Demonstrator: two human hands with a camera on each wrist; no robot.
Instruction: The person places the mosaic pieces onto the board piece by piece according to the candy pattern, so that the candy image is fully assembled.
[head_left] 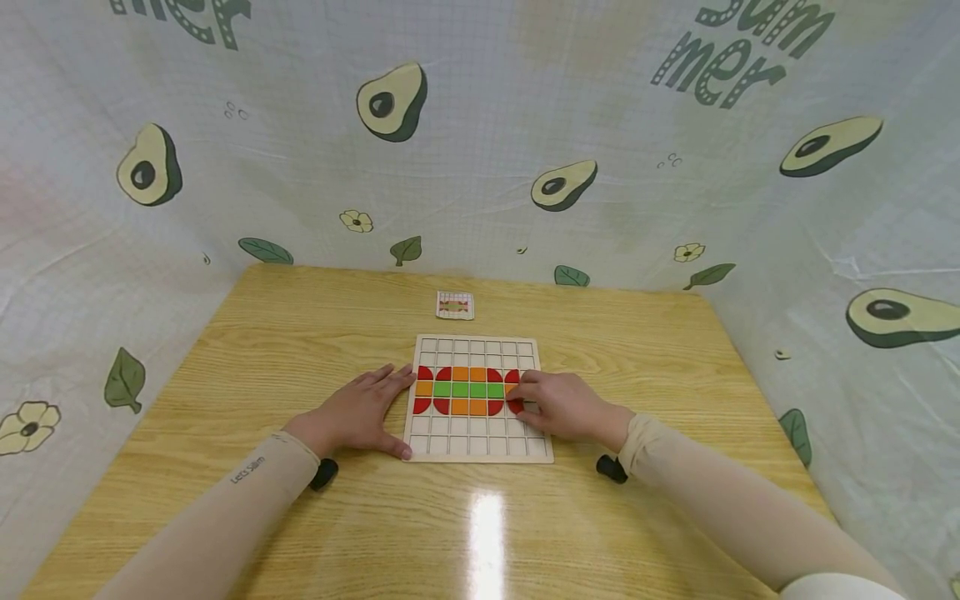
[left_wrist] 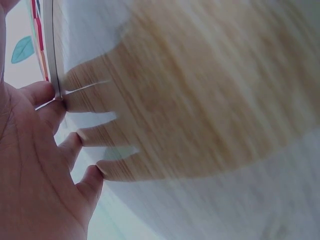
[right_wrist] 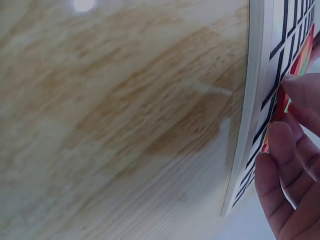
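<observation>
A square pale wooden grid board (head_left: 478, 446) lies on the table, with coloured tiles across its middle rows. Green tiles (head_left: 460, 389) form the centre line, orange tiles (head_left: 468, 407) lie above and below, and rounded red tiles (head_left: 422, 406) sit towards both sides. Spread along the board's left edge, my left hand (head_left: 360, 412) touches it with thumb and fingertips. My right hand (head_left: 566, 404) is over the right side, partly hiding the tiles there. In the right wrist view, its thumb and a finger pinch a red tile (right_wrist: 280, 106) at the board's surface.
Behind the board lies a small card (head_left: 455, 306) printed with a similar coloured pattern on a grid. The wooden table (head_left: 337, 533) is bounded at the back and sides by a hanging cloth (head_left: 480, 125) with avocado prints. Light glares near the front.
</observation>
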